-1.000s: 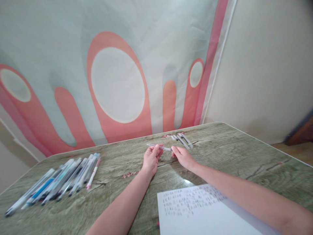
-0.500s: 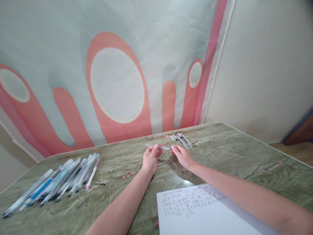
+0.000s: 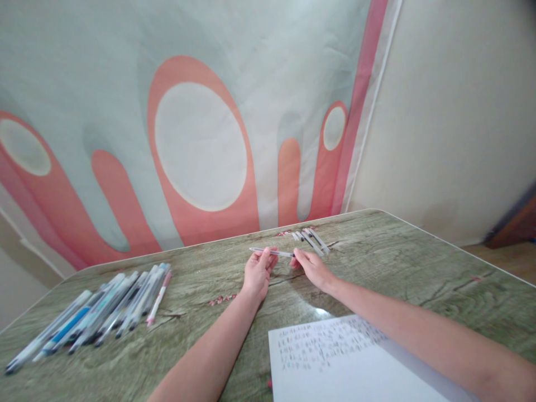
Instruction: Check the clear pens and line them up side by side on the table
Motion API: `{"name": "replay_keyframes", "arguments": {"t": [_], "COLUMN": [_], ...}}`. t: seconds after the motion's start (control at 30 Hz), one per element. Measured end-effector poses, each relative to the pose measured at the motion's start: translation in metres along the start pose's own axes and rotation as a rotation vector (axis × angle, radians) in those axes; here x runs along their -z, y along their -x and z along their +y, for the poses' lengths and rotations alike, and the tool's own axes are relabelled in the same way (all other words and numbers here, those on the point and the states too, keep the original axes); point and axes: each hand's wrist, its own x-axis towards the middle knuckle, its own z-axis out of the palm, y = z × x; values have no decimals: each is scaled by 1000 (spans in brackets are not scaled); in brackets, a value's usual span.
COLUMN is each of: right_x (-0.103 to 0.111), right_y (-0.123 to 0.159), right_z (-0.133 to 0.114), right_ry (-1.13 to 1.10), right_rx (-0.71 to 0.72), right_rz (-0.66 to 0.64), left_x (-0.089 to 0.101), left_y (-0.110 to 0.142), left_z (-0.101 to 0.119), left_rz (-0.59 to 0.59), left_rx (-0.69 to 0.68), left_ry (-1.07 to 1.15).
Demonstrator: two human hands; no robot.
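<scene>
A slim pen [image 3: 283, 254] with a clear barrel and a dark right end is held level above the table. My left hand [image 3: 258, 272] pinches its barrel between thumb and fingers. At the dark end, my right hand [image 3: 312, 268] is closed with its fingertips on the pen. Just beyond my right hand lie several pens and caps [image 3: 312, 241] side by side. A white sheet of paper [image 3: 310, 379] covered partly with handwriting lies under my right forearm.
Several pens and markers [image 3: 100, 307] lie in a slanted row at the left, a pink and white pen [image 3: 159, 298] at its right end. The wood-patterned table [image 3: 209, 335] reaches back to a printed hanging [image 3: 272, 84]. A bare wall [image 3: 452, 111] stands at the right.
Almost nothing differs. My right hand's fingers have shifted slightly at the pen's dark end, while my left hand stays in place.
</scene>
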Motion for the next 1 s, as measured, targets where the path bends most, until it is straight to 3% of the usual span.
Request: {"name": "replay_keyframes", "arguments": {"t": [0.13,0.33,0.5,0.7,0.87,1.0], "right_x": [1,0,0,-1,0,0], "right_y": [0,-1,-1,-1,0,0], "right_z": [-1,0,1,1,1,0], "right_ry": [108,0,133,6,98,8], "right_rx": [44,-18,45,-24,43,-14], "right_rz": [31,2,37,-10,20,8], "left_x": [0,-1,-1,0,0,1], "left_y": [0,1,1,0,0,0], "left_z": [1,1,1,1,0,0], "left_rz": [3,1,-3,-2,-8,-6], "left_rx": [0,3,-3,4,0,2], "left_ry": [4,-2,2,-2,9,13]}}
